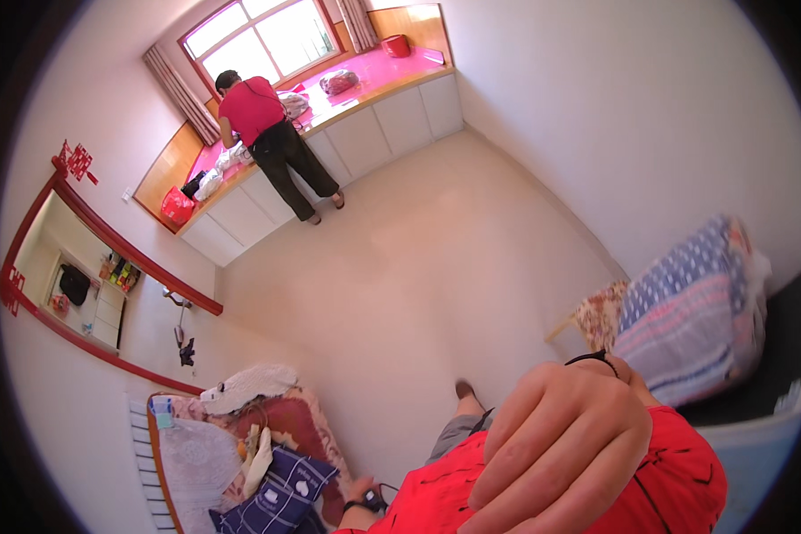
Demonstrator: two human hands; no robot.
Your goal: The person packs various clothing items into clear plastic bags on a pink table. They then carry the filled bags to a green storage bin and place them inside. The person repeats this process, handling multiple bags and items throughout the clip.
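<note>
My right hand (565, 449) looms large and close at the lower right, a dark band around its wrist. Its fingers are bent and pressed together; the tips and anything in them are hidden. Below it shows the red, dark-patterned cloth of my clothing (676, 476). My left hand (360, 489) hangs low beside the bed or couch, with a black watch (371, 501) on the wrist. Its fingers are too small and partly hidden to read. Nearest to it is a dark blue checked cushion (276, 488).
Another person (258, 116) in a pink top bends over a long pink-topped cabinet (356, 138) under the window. Bags lie on it. At right stands a striped, star-patterned bundle (685, 303). A red-framed mirror (133, 258) is at left. Pale floor (392, 267) lies between.
</note>
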